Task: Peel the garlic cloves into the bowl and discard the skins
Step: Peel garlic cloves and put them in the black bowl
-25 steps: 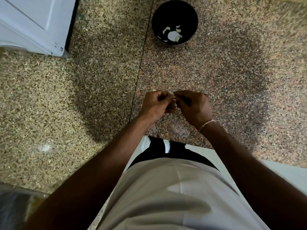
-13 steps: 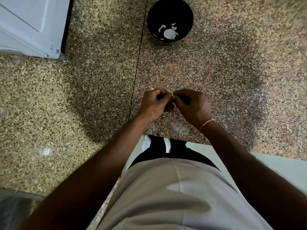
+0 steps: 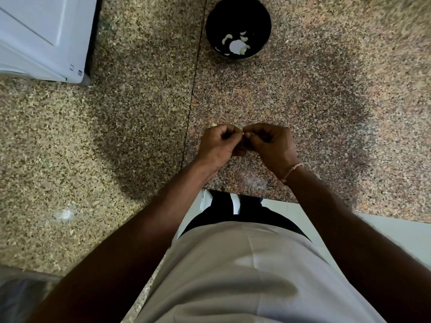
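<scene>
- On the far left of the table (image 3: 140, 113) sits a white box (image 3: 42, 36) with its top and left side cut off by the edge of the picture.
- In the middle, the left hand (image 3: 218, 145) has curled fingers that pinch a garlic clove (image 3: 243, 134).
- Only a tiny pale bit of the clove shows, so how much skin is left is hard to tell.
- The right hand (image 3: 271, 145) pinches the same clove from the other side, touching the left hand.
- Both hands have stayed together in the same spot for the last second, so the peeling likely goes on.
- The black bowl (image 3: 238, 27) sits well apart from the hands, up at the top. A few peeled pieces lie in it.
</scene>
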A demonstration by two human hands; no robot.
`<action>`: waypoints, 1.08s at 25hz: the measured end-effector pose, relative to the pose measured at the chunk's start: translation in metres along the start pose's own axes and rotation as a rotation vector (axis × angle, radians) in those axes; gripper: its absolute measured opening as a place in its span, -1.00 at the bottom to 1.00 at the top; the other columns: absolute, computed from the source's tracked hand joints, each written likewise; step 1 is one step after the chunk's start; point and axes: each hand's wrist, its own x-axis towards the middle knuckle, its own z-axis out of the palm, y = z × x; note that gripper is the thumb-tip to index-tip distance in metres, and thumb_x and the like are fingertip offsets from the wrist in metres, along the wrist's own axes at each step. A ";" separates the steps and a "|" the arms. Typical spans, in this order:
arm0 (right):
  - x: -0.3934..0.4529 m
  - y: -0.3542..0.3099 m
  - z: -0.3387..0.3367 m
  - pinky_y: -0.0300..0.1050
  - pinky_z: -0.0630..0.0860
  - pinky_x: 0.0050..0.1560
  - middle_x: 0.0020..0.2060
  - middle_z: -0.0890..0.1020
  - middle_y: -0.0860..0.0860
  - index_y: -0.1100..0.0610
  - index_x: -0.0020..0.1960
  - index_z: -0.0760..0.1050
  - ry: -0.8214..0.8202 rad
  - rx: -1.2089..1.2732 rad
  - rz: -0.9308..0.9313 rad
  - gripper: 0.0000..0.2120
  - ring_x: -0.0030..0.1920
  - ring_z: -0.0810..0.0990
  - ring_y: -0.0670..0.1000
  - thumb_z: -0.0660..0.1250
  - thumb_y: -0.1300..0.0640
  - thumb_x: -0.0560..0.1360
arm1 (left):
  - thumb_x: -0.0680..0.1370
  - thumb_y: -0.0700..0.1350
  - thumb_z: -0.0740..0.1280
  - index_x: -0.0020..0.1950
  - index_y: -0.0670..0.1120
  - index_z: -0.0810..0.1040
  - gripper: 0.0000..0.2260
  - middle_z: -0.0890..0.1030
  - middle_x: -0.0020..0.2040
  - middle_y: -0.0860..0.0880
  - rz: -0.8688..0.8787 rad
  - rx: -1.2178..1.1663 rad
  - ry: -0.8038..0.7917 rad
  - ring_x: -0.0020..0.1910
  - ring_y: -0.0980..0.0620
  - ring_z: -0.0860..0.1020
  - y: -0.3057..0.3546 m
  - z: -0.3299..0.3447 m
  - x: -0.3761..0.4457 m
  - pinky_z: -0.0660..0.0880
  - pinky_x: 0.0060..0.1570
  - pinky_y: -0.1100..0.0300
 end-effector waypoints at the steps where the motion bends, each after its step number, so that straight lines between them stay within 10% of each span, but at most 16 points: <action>1: 0.000 0.000 0.000 -0.06 0.72 -0.09 -0.16 0.77 0.00 0.25 0.10 0.69 0.002 0.029 0.007 -0.86 -0.13 0.77 0.00 0.43 0.33 0.56 | 0.64 -0.25 0.40 -0.03 -0.14 0.66 -0.92 0.74 -0.08 -0.16 -0.001 -0.006 -0.001 -0.14 -0.09 0.74 0.000 0.000 0.000 0.67 -0.20 0.14; 21: 0.009 0.010 0.000 0.03 0.72 -0.05 -0.18 0.76 0.12 0.16 -0.01 0.66 0.093 0.246 0.139 -0.87 -0.12 0.77 0.11 0.48 0.36 0.51 | 0.56 -0.28 0.48 -0.01 -0.21 0.67 -0.97 0.73 -0.16 -0.18 0.048 0.234 0.138 -0.20 -0.16 0.73 -0.004 -0.006 0.006 0.71 -0.12 -0.17; 27: 0.005 0.009 -0.004 -0.03 0.72 -0.11 -0.21 0.75 -0.06 -0.02 -0.02 0.65 0.105 -0.112 0.019 -0.81 -0.17 0.75 -0.10 0.57 0.18 0.44 | 0.52 -0.22 0.54 0.03 -0.05 0.73 -0.87 0.73 -0.16 0.08 0.217 0.485 0.129 -0.22 0.10 0.70 -0.008 -0.003 0.010 0.65 -0.23 0.17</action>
